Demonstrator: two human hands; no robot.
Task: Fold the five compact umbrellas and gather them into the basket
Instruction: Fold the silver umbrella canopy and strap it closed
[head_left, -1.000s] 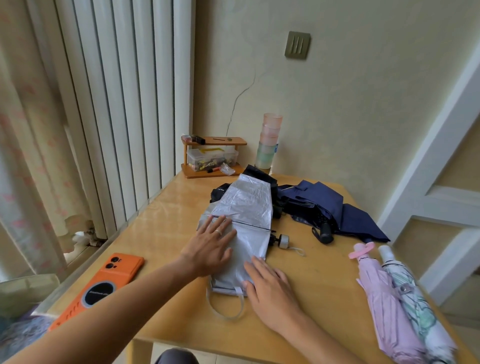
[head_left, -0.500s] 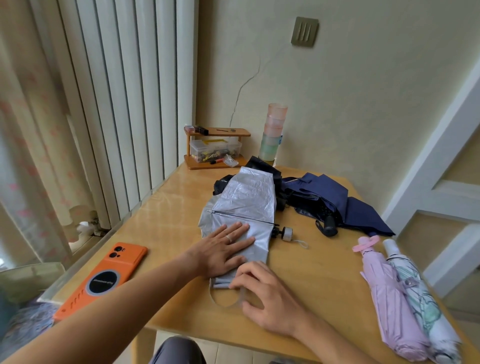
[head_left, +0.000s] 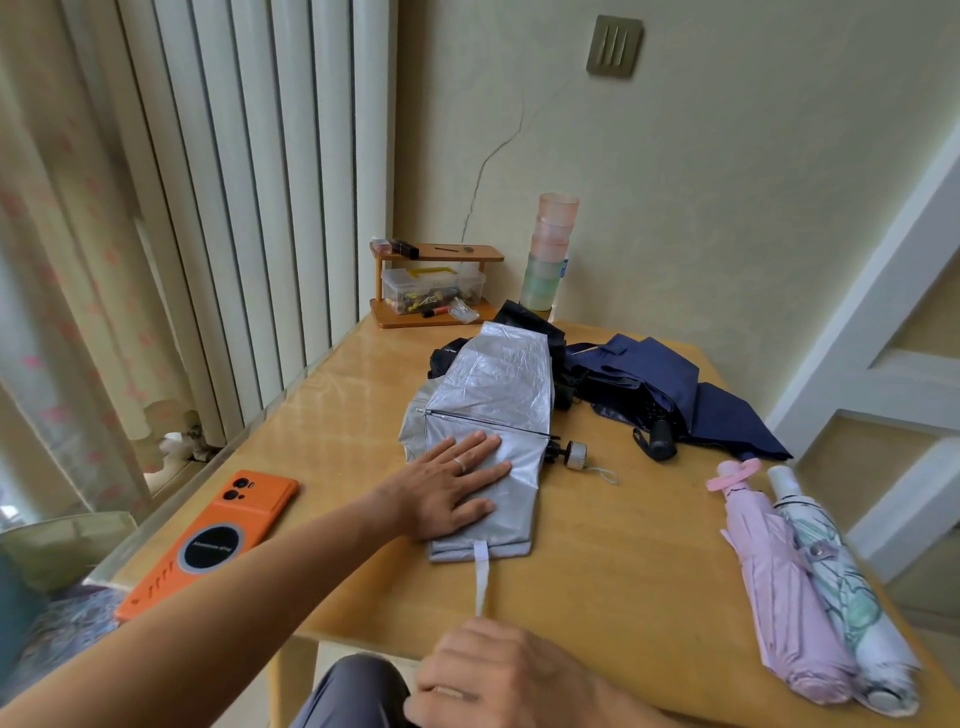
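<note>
The left hand (head_left: 451, 486) lies flat, fingers spread, on the silver umbrella (head_left: 488, 441) mid-bench (head_left: 337, 415). The right hand (head_left: 498, 675), closed at the near edge, pinches the umbrella's strap (head_left: 481, 577) taut.

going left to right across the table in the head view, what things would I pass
orange phone → silver umbrella under the left hand → navy umbrella → pink umbrella → white patterned umbrella
</note>
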